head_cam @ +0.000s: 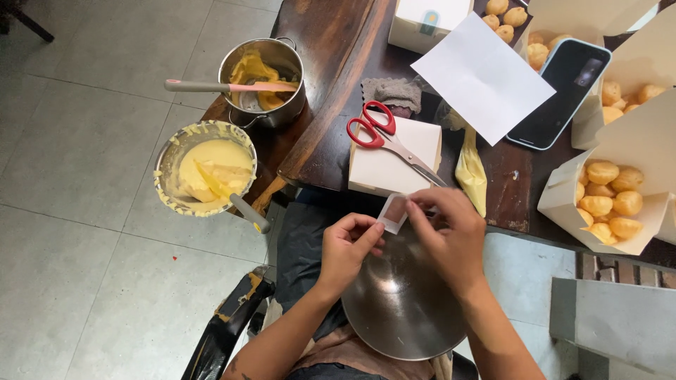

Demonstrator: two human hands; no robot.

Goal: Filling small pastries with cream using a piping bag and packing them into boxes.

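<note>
Sitting at nine o'clock on a dark wooden table (338,42) are two metal vessels; a bowl (167,156) is holding pale yellow cream, and at its one o'clock a saucepan (280,53) is carrying a pink spatula (225,86) across its rim; one pair of red-handled scissors (384,137) is lying on a closed white box (384,172) near the middle; a filled piping bag (470,172) is lying at the box's three o'clock.

Below the box, the left hand (348,246) is pinching, thumb against forefinger, the lower edge of one small clear plastic piece (393,212); the right hand (451,236) is gripping the same piece from its three o'clock side, fingers curled over it; the piece is thus sitting between both hands, above one round steel bowl (398,302) resting on the person's lap.

At twelve o'clock a second white box (426,21) with a small coloured label is standing upright; one plain white paper sheet (482,74) is lying tilted beside one dark phone (567,91); further right, three open white cartons are showing golden round puffs, the nearest carton (563,200) at three o'clock holding about nine puffs (609,197).
</note>
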